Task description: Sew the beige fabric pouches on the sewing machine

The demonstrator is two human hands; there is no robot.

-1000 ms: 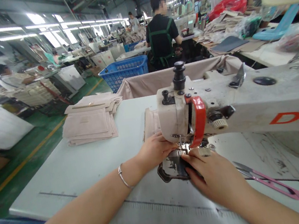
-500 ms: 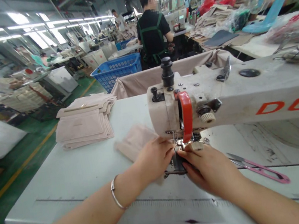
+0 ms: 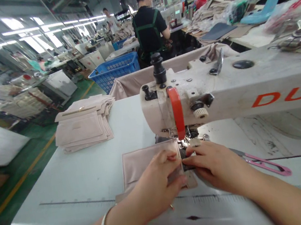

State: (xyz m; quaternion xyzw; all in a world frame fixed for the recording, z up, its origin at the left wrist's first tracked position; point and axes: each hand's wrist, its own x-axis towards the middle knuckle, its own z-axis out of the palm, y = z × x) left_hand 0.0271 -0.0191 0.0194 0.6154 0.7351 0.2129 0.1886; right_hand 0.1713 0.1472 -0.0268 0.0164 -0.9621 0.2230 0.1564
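A beige fabric piece (image 3: 141, 163) with stitched edges lies on the sewing machine's table, its right edge beside the presser foot (image 3: 182, 144). On this piece rests my left hand (image 3: 157, 183), fingers curled and closed on the fabric. My right hand (image 3: 217, 162) is just right of the presser foot, its fingertips pinched at the fabric's right edge. The sewing machine (image 3: 221, 90) has a red guard (image 3: 177, 112) above the needle area. Both hands partly hide the cloth, and the needle tip cannot be made out.
A stack of beige fabric pieces (image 3: 81, 127) sits at the table's left. Pink-handled thread snips (image 3: 270, 164) lie right of my right hand. Beyond the table are a fabric-lined bin (image 3: 131, 83), a blue basket (image 3: 115, 70) and a person in a dark apron (image 3: 149, 25).
The fabric piece has turned and come toward me, now lying flat with its edge along the presser foot. My left hand has moved down and toward me with it; the right stays near the foot.
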